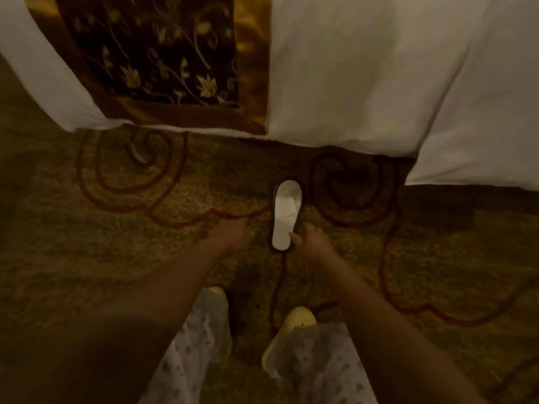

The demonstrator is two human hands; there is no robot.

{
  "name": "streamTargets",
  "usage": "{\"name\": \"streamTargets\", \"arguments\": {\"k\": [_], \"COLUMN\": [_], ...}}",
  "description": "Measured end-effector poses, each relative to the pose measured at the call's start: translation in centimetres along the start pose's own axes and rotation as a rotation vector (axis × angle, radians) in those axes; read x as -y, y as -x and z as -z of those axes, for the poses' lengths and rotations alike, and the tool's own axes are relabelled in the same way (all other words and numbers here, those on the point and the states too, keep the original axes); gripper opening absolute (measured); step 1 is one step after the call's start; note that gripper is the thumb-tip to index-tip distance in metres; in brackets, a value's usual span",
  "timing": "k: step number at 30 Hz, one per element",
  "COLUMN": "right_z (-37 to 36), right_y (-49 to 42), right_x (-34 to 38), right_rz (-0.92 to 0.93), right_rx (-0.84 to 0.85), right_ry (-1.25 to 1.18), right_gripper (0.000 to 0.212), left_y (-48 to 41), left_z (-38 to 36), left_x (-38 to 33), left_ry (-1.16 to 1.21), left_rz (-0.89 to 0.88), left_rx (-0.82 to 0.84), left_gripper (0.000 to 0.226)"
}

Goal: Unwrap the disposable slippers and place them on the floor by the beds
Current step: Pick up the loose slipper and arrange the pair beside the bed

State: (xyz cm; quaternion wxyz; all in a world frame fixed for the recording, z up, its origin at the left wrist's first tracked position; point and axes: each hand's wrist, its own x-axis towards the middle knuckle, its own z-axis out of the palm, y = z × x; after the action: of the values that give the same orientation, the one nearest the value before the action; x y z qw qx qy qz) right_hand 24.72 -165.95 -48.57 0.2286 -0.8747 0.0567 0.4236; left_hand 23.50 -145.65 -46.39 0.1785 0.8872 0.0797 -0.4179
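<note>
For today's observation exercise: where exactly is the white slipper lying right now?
In the head view, the white slipper lies on the patterned carpet just short of the bed's white cover, with the right hand at its heel.

Single head view, looking steeply down at carpet (pixel 145 258), bed edge (pixel 350 83) ahead.

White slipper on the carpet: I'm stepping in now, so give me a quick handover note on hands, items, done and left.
Right hand: fingertips at the heel of the white slipper, no closed grip visible.
Left hand: open, empty, low over the carpet.
Slipper: unwrapped, flat on the carpet, toe toward the bed.
Done: one slipper placed.
Left: its mate is not in view; find it, unwrap it, set it alongside.
</note>
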Motion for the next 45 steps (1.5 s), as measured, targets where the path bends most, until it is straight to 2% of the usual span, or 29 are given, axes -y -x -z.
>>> {"name": "streamTargets", "arguments": {"k": [4,9,11,13,17,21,24,30,33,36,40,43,45], "right_z": [-4.8,-8.8,-10.2,-11.9,-15.0,-17.2,-17.6,-15.8,-14.7,-14.4,-14.8,-14.2,-13.1], "right_y": [-10.2,-20.3,-23.5,-25.8,-28.4,-29.3,-29.5,-29.3,-29.2,-29.3,-29.7,-30.2,-30.6], "right_x": [-2.9,-5.9,-6.5,-6.5,-6.1,-6.6,-7.3,-7.8,-7.7,-7.6,-7.2,-7.3,-7.7], "right_rz": [0.01,0.034,0.016,-0.04,-0.111,-0.11,-0.105,-0.046,0.065,0.147,0.088,0.031,-0.014], "right_rx": [-0.006,-0.047,-0.086,-0.145,-0.321,-0.466,-0.525,-0.502,-0.536,-0.475,-0.426,-0.487,-0.568], "right_ry": [0.052,-0.019,-0.058,-0.102,-0.166,-0.06,-0.131,-0.317,-0.475,-0.664,-0.791,-0.833,-0.836], "right_gripper": [0.065,0.065,0.071,0.084,0.103,0.112,0.108,0.099,0.08,0.058,0.045,0.043,0.043], "left_y": [-10.4,-20.8,-24.0,-26.4,-29.1,-30.7,-31.3,-31.9,-31.6,-31.4,-31.4,-31.2,-31.1], "left_z": [-5.7,-12.0,-13.9,-15.4,-17.8,-18.8,-19.0,-18.5,-17.6,-16.8,-16.2,-16.3,-16.2], "left_x": [1.2,2.8,2.9,2.9,2.4,1.8,1.1,0.8,0.5,0.7,1.4,2.4,3.4], "left_ry": [0.05,0.074,0.118,0.225,0.588,0.711,0.859,0.976,1.137,1.222,1.358,1.485,1.479], "left_rz": [0.007,-0.017,-0.015,-0.02,0.02,0.138,0.134,0.146,0.111,0.083,0.093,0.151,0.159], "left_rx": [0.038,-0.004,-0.014,-0.066,-0.234,-0.329,-0.331,-0.324,-0.333,-0.373,-0.345,-0.341,-0.394], "left_gripper": [0.057,0.059,0.06,0.059,0.058,0.05,0.043,0.041,0.045,0.044,0.045,0.037,0.03]}}
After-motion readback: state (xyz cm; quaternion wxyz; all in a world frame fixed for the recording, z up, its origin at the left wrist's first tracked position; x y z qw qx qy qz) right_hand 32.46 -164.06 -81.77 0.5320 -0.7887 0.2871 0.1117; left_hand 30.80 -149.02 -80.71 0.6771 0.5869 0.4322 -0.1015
